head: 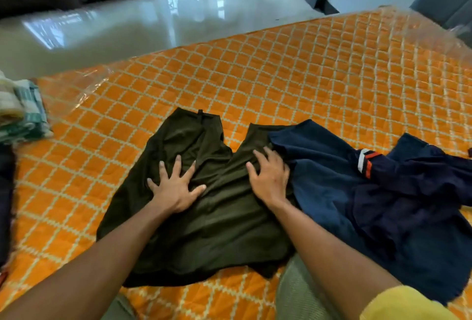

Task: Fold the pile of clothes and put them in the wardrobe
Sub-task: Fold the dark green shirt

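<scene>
Nearest you, your yellow sleeve [398,304] is showing at bottom right. Both hands are lying flat with fingers splayed, gripping nothing. Your left hand [176,189] is pressing the middle-left of the dark olive-green fabric garment [224,230]. Your right hand [268,179] is pressing its right part, just beside where the crumpled navy blue garment with a red-and-white stripe [357,192] appears to be overlapping it.

The olive garment is lying spread on the orange quilted bed cover with cream lattice [281,77], directly under both hands. Its long axis is running away from you, leaning slightly left and splitting into two lobes at the far end.

My read: the fold is turning on that axis. Your right hand is nearer the overlapped edge, so I'm expecting the navy needs clearing first.

A folded stack of checked cloths [23,113] is sitting far left, with the glossy pale floor [153,13] lying beyond.
</scene>
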